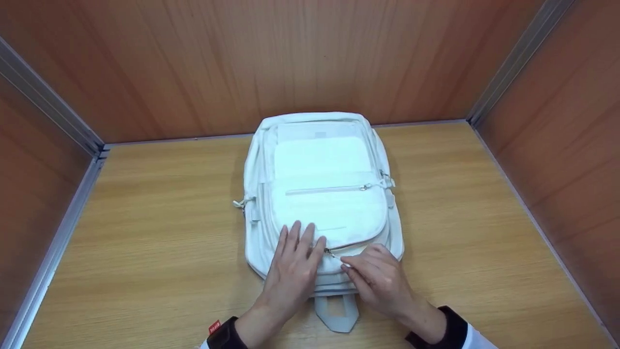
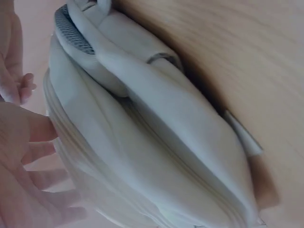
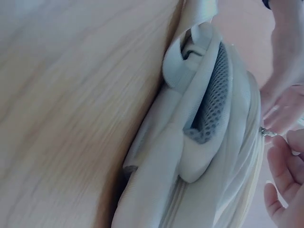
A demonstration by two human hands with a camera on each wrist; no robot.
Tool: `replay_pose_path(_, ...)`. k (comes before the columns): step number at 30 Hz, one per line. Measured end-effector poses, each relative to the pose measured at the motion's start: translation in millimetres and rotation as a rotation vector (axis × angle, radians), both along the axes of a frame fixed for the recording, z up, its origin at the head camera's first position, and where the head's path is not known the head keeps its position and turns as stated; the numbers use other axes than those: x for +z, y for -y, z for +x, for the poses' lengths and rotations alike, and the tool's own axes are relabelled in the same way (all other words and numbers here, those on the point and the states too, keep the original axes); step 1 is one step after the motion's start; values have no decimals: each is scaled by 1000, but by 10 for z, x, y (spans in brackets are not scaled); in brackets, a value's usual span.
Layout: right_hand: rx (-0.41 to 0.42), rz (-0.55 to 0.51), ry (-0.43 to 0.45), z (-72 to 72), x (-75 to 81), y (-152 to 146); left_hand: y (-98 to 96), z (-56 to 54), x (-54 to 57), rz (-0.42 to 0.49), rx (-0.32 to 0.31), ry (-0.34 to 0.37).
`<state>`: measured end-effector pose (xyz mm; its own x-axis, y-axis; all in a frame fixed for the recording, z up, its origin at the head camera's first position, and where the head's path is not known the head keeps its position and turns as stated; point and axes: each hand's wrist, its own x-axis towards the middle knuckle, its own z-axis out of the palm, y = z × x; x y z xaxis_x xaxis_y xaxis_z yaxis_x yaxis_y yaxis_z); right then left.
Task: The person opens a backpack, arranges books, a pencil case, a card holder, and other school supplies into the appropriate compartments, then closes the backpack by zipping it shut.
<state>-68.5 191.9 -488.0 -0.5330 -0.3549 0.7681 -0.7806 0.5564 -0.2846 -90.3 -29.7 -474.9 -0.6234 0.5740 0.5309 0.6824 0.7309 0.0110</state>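
Observation:
A white backpack (image 1: 329, 160) lies front side up on the wooden table, its webbing top handle (image 1: 337, 324) towards me. My left hand (image 1: 294, 266) rests on the front pocket with its fingers spread and straight, left of the zipper. In the right hand (image 1: 382, 281), thumb and forefinger pinch the zipper pull (image 1: 336, 257) of the curved front pocket. To the right of the slider the zipper line runs along the pocket's edge. In the right wrist view the metal slider (image 3: 267, 132) shows beside the fingertips; grey mesh (image 3: 213, 104) padding is visible on the bag's back.
A second zipper (image 1: 334, 190) crosses the front of the bag. Side straps (image 1: 244, 202) stick out on the left. Wood-grain panels (image 1: 300, 63) with metal edge strips enclose the table (image 1: 160, 232) at the back and both sides.

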Motion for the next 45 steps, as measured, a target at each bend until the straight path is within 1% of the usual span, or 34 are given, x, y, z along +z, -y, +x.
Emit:
replay_pose_path(3,1,-8,0,14,9,9,39,-20,-11,-54,-1,-4)
replay_pose_path(7,10,-22,-5,26,19,9,56,-49,-11,-72,-4,-48)
replay_pose_path(9,8,-26,-1,33,20,1,56,-62,-12,-62,-9,-73)
replay_pose_path(12,-1,-28,10,42,14,-26,51,-75,-16,-23,-23,-99)
replay_pose_path(17,-17,-47,-19,38,-15,-148,40,-88,-29,42,-38,-124)
replay_pose_path(22,-78,-63,-7,16,-25,-375,34,-93,-26,57,-32,-114)
replay_pose_path(29,-172,-106,71,-55,-9,-723,36,-100,-29,64,-21,-112)
replay_pose_path(32,-224,-120,102,-135,-6,-858,45,-105,-38,69,-22,-119)
replay_pose_path(35,-266,-94,104,-258,6,-981,54,-101,-48,73,-26,-131)
replay_pose_path(39,-305,-39,96,-463,41,-1095,58,-92,-53,77,-33,-133)
replay_pose_path(42,-333,-20,103,-633,70,-1133,58,-91,-46,74,-34,-124)
replay_pose_path(45,-370,-12,148,-804,98,-1148,59,-93,-35,67,-34,-113)
